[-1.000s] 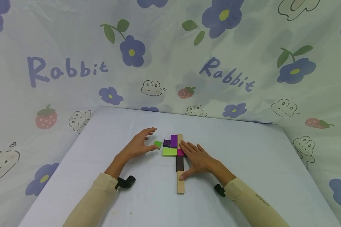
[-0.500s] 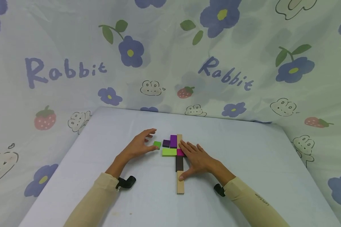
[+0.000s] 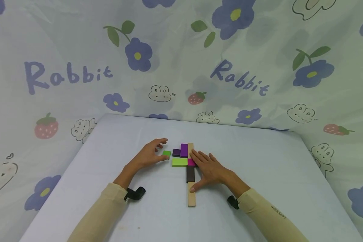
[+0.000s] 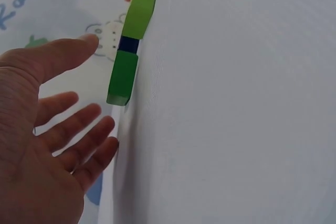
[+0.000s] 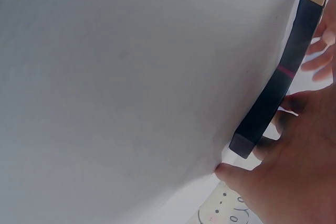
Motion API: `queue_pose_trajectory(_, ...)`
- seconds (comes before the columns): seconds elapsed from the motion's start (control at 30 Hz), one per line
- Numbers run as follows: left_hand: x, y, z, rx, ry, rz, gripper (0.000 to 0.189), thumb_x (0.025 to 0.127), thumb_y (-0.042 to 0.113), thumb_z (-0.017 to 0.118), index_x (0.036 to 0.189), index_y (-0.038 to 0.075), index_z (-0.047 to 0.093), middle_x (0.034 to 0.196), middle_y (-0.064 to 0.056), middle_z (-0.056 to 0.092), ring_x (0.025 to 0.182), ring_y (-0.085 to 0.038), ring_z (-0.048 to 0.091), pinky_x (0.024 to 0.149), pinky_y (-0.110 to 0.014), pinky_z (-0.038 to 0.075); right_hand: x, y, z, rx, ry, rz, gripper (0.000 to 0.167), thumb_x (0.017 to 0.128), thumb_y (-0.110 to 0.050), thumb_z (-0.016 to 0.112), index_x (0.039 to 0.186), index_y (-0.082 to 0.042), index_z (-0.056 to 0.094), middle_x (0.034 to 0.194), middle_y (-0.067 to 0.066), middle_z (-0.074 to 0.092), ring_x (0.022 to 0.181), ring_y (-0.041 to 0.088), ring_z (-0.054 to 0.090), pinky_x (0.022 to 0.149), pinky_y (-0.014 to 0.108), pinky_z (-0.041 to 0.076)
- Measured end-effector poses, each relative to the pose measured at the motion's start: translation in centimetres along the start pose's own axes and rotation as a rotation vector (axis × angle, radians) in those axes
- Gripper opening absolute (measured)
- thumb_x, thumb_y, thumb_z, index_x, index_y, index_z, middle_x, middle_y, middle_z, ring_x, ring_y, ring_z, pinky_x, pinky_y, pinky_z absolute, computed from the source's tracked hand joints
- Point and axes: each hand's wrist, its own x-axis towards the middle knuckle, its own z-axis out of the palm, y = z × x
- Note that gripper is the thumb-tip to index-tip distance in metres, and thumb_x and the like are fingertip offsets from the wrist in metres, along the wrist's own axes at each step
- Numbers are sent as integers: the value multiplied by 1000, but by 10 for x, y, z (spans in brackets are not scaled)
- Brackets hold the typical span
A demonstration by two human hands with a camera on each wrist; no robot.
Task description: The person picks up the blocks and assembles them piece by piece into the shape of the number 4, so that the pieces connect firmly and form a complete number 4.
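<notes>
Flat coloured blocks lie joined on the white table. My right hand (image 3: 211,171) spreads over them, its fingertips on the magenta block (image 3: 190,162) and the upper tan block (image 3: 190,147), its thumb on the lower tan block (image 3: 191,200). A dark block (image 3: 190,174) lies between; another, beneath the palm, is mostly hidden but shows as a dark block (image 5: 258,109) in the right wrist view. Left of these are a lime block (image 3: 179,162), a purple block (image 3: 184,151) and a small dark purple block (image 3: 176,153). My left hand (image 3: 146,156) curves loosely beside the small green block (image 3: 166,153), thumb and fingers parted.
White cloth covers the table (image 3: 260,161). Behind it hangs a curtain (image 3: 175,67) printed with rabbits, flowers and strawberries. Black wrist cameras sit under both sleeves, the left camera (image 3: 136,193) and the right camera (image 3: 233,202).
My left hand has edged very slightly right and nearer me beside the green block. The right hand stays in place on the blocks, and the head view has drifted a little.
</notes>
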Motion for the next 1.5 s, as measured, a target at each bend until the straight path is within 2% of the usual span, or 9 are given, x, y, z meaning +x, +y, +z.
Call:
queue_pose_trajectory(0.47,6,1,4,67,-24,1,69,87,24,80,146,4,50,138,-14,58,119,-31,58,101,-50,48,1,1,0,-7,-6,3,140,61,-84,74,164,-18,7,170,0,2,155,28,5,121,59,8)
queue_pose_trajectory(0.77,10,3,5,125,-57,-27,62,87,26,81,140,5,58,131,-10,63,118,-30,57,101,-49,47,2,1,0,-5,-9,7,140,60,-85,73,164,-19,6,170,0,1,155,28,4,121,59,7)
queue_pose_trajectory(1.3,15,7,8,235,-83,26,48,85,23,84,126,2,69,118,-8,68,107,-26,59,97,-46,49,2,3,1,-7,1,2,140,60,-85,73,164,-18,7,170,0,3,155,27,6,121,59,7)
queue_pose_trajectory(1.5,16,8,9,259,-87,20,49,84,23,84,126,2,69,118,-9,67,108,-26,59,98,-46,48,2,3,1,-16,4,1,140,60,-85,72,164,-18,7,170,0,3,155,28,7,121,59,8)
